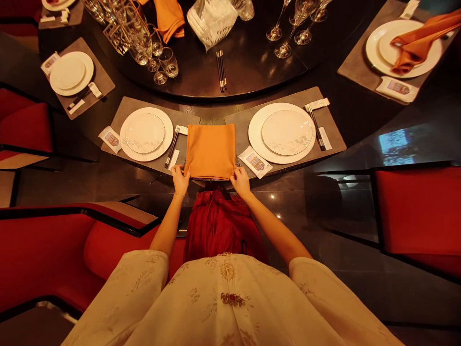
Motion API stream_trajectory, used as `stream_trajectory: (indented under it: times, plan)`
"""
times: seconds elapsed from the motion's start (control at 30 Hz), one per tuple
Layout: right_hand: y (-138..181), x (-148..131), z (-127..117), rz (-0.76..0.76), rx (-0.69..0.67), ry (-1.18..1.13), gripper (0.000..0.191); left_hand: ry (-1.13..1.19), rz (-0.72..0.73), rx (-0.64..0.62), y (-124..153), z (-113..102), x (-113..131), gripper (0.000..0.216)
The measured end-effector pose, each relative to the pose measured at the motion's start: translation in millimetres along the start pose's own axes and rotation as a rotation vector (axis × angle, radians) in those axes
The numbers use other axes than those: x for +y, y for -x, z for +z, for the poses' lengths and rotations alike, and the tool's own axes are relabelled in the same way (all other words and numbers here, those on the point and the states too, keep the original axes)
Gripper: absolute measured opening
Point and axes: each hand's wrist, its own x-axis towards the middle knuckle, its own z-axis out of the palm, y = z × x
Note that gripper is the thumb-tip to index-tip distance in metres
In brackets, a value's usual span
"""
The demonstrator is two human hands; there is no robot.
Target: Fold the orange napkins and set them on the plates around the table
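Observation:
An orange cloth napkin (211, 151), folded to a near square, lies at the table's front edge between two place settings. My left hand (180, 179) pinches its near left corner. At the near right corner my right hand (240, 180) grips it in the same way. Beside my left hand are a pair of chopsticks (172, 147) and a small white packet on a grey placemat. A white wet-wipe packet (256, 161) with a printed picture lies just right of my right hand.
Stacked white plates stand left (129, 154) and right (254, 149). Behind, a dark turntable (248, 79) bears wine glasses (283, 50), chopsticks (221, 72) and a plastic-wrapped white basket (212, 21). Red chairs (419, 209) flank me. Another orange napkin (414, 50) rests on the far-right plates.

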Motion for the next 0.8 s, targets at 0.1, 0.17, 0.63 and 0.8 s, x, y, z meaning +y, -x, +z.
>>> stream_trajectory:
  times: [0.1, 0.17, 0.63, 0.8]
  plan:
    - [-1, 0, -4, -0.253, -0.196, 0.225, 0.026, -0.350, 0.364, -0.150, 0, -11, -4, 0.031]
    - [-5, 0, -6, -0.399, -0.314, 0.309, 0.033, -0.459, 0.546, -0.348, -6, -18, -5, 0.033]
    - [-4, -6, -28, -0.204, -0.424, 0.390, 0.025, -0.564, 0.581, -0.570, -8, -35, -23, 0.032]
    - [-37, -25, -32, 0.217, -0.411, 0.350, 0.024, -0.531, 0.242, -0.358, -34, -27, 5, 0.027]
